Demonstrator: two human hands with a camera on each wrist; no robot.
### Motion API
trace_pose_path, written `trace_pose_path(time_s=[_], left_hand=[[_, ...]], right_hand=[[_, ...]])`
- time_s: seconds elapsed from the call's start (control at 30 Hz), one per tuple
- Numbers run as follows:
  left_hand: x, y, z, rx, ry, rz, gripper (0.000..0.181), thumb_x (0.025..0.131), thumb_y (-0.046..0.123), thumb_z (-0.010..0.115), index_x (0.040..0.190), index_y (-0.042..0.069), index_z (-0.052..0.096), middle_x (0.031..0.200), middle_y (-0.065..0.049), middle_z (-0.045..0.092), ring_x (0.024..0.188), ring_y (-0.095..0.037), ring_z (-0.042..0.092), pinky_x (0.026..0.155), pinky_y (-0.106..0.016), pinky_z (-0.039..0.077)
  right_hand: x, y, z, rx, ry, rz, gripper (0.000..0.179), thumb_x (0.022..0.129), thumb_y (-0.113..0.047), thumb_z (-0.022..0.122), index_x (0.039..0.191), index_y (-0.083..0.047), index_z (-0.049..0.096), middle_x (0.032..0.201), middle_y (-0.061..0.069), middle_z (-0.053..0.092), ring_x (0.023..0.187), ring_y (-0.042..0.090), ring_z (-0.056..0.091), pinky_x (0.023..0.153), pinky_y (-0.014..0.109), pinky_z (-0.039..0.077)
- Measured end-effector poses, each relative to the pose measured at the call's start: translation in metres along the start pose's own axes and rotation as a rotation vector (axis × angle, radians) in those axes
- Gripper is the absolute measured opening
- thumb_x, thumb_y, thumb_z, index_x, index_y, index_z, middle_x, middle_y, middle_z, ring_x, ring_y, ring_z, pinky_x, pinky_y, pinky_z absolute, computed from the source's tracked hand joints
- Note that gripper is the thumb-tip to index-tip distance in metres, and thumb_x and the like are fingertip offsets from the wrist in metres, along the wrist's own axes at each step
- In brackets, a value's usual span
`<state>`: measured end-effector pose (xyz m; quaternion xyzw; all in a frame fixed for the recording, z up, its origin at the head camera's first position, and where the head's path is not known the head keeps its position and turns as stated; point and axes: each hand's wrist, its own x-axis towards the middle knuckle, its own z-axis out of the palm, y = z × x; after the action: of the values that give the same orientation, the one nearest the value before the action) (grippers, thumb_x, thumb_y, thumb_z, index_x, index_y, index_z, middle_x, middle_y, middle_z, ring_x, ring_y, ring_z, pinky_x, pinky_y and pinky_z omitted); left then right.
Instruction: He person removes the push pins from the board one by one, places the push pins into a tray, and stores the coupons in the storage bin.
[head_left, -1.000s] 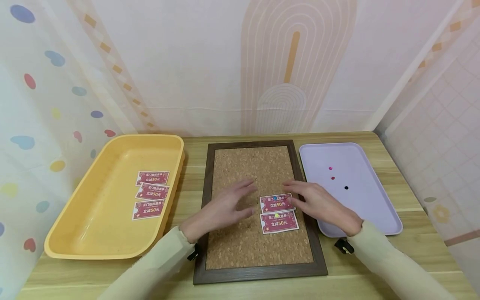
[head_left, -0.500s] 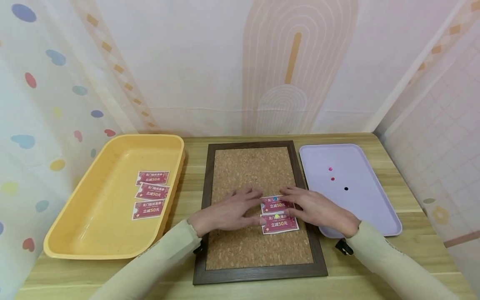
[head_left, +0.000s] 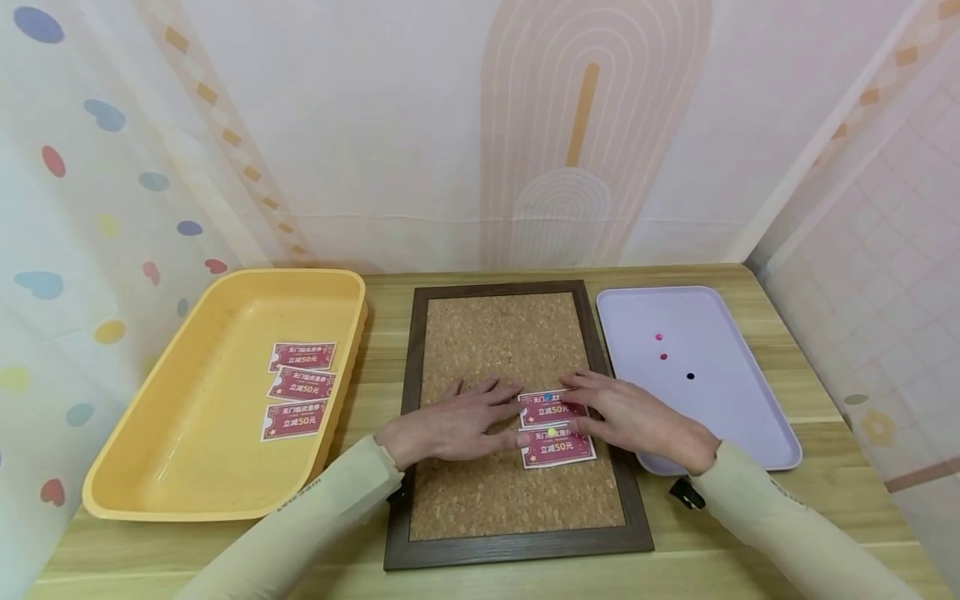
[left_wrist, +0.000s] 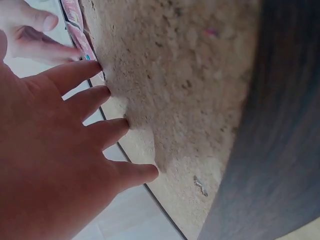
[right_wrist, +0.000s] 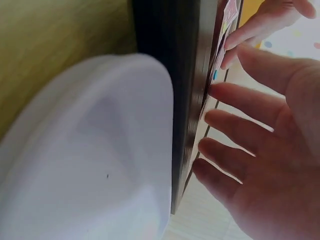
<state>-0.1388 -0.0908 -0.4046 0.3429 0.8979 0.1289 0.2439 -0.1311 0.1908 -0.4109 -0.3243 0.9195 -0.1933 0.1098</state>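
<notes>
A cork board (head_left: pixel 510 333) in a dark wooden frame lies on the table. Two red paper coupons lie one below the other on its right half: the upper coupon (head_left: pixel 534 410) under a blue pushpin (head_left: pixel 548 397), the lower coupon (head_left: pixel 557 452) under a yellow pushpin (head_left: pixel 552 432). My left hand (head_left: pixel 450 427), fingers spread, rests on the cork with fingertips at the coupons' left edges. From the right, my right hand (head_left: pixel 637 417) reaches over the frame, its fingertips at the coupons' right side. In the left wrist view the left fingertips (left_wrist: pixel 150 172) touch the cork.
A yellow tub (head_left: pixel 202 400) on the left holds several more coupons (head_left: pixel 302 383). The lilac tray (head_left: pixel 720 408) on the right bears a pink pushpin (head_left: pixel 659 337), a red pushpin (head_left: pixel 663 357) and a black dot (head_left: pixel 691 376). A curtained wall rises behind the table.
Over the last second my left hand has come down and right, onto the cork beside the coupons. My right hand has shifted slightly. Since half a second ago, both hands stay nearly still.
</notes>
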Motion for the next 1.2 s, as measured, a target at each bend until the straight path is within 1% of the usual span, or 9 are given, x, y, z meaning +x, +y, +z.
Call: trace_pose_path(time_s=[0.1, 0.17, 0.23, 0.3, 0.5, 0.6, 0.7, 0.97, 1.2], left_hand=[[0.0, 0.0, 0.0, 0.0, -0.002, -0.005, 0.074, 0.103, 0.068, 0.04, 0.161, 0.024, 0.038, 0.171, 0.003, 0.02, 0.158, -0.028, 0.008, 0.121, -0.066, 0.007], [0.0, -0.001, 0.001, 0.0, 0.0, -0.005, 0.074, 0.102, 0.068, 0.043, 0.161, 0.023, 0.039, 0.171, 0.003, 0.021, 0.158, -0.028, 0.009, 0.121, -0.066, 0.007], [-0.001, 0.0, 0.0, 0.006, 0.0, -0.007, 0.075, 0.101, 0.069, 0.044, 0.161, 0.024, 0.039, 0.171, 0.003, 0.021, 0.158, -0.028, 0.009, 0.121, -0.065, 0.008], [-0.001, 0.0, 0.0, 0.013, 0.001, -0.01, 0.077, 0.099, 0.07, 0.047, 0.161, 0.024, 0.039, 0.171, 0.004, 0.021, 0.158, -0.028, 0.01, 0.122, -0.065, 0.009], [0.0, -0.001, 0.001, 0.009, 0.006, -0.013, 0.083, 0.094, 0.072, 0.057, 0.16, 0.025, 0.041, 0.171, 0.005, 0.022, 0.159, -0.027, 0.01, 0.122, -0.065, 0.009], [0.0, -0.002, 0.002, 0.0, 0.01, -0.004, 0.083, 0.093, 0.07, 0.06, 0.16, 0.023, 0.041, 0.171, 0.004, 0.022, 0.159, -0.027, 0.01, 0.121, -0.066, 0.009], [0.0, -0.002, 0.002, -0.01, 0.016, 0.004, 0.083, 0.093, 0.068, 0.061, 0.16, 0.022, 0.042, 0.171, 0.003, 0.024, 0.158, -0.028, 0.01, 0.121, -0.066, 0.009], [-0.001, -0.002, 0.002, -0.022, 0.013, 0.005, 0.082, 0.093, 0.067, 0.062, 0.16, 0.022, 0.042, 0.171, 0.004, 0.024, 0.159, -0.028, 0.009, 0.121, -0.066, 0.008], [0.0, -0.002, 0.002, -0.036, 0.004, -0.001, 0.082, 0.094, 0.065, 0.063, 0.16, 0.021, 0.042, 0.171, 0.003, 0.023, 0.159, -0.028, 0.008, 0.121, -0.066, 0.006]], right_hand=[[0.004, -0.002, 0.0, 0.021, 0.082, 0.019, 0.04, 0.102, -0.021, 0.068, 0.136, -0.001, 0.065, 0.148, 0.017, 0.055, 0.14, 0.038, 0.048, 0.112, 0.056, 0.04], [0.009, -0.003, 0.0, 0.031, 0.137, 0.023, 0.034, 0.101, -0.017, 0.069, 0.132, -0.002, 0.068, 0.139, 0.015, 0.062, 0.132, 0.034, 0.056, 0.108, 0.053, 0.045], [0.013, -0.003, 0.0, 0.038, 0.173, 0.026, 0.027, 0.1, -0.014, 0.069, 0.125, -0.003, 0.07, 0.129, 0.011, 0.066, 0.121, 0.029, 0.062, 0.102, 0.05, 0.05], [0.017, -0.005, 0.0, 0.049, 0.185, 0.032, 0.024, 0.1, -0.011, 0.07, 0.122, -0.004, 0.071, 0.121, 0.008, 0.068, 0.113, 0.025, 0.065, 0.096, 0.048, 0.053], [0.032, -0.006, 0.0, 0.119, 0.162, 0.047, 0.017, 0.096, -0.007, 0.072, 0.113, -0.004, 0.072, 0.105, 0.005, 0.07, 0.094, 0.017, 0.066, 0.085, 0.04, 0.056], [0.038, -0.004, 0.001, 0.162, 0.137, 0.058, 0.011, 0.096, -0.007, 0.073, 0.107, -0.006, 0.074, 0.095, 0.001, 0.07, 0.084, 0.011, 0.063, 0.077, 0.034, 0.055], [0.042, 0.0, 0.001, 0.189, 0.107, 0.065, 0.006, 0.096, -0.007, 0.073, 0.102, -0.006, 0.074, 0.089, -0.002, 0.068, 0.078, 0.009, 0.059, 0.072, 0.031, 0.053], [0.047, 0.003, -0.001, 0.224, 0.048, 0.061, 0.003, 0.096, -0.008, 0.073, 0.098, -0.005, 0.074, 0.085, -0.005, 0.068, 0.074, 0.008, 0.058, 0.069, 0.029, 0.051], [0.051, 0.003, -0.002, 0.241, 0.024, 0.08, 0.005, 0.095, -0.004, 0.073, 0.095, -0.009, 0.075, 0.084, -0.004, 0.068, 0.074, 0.008, 0.059, 0.069, 0.029, 0.051]])
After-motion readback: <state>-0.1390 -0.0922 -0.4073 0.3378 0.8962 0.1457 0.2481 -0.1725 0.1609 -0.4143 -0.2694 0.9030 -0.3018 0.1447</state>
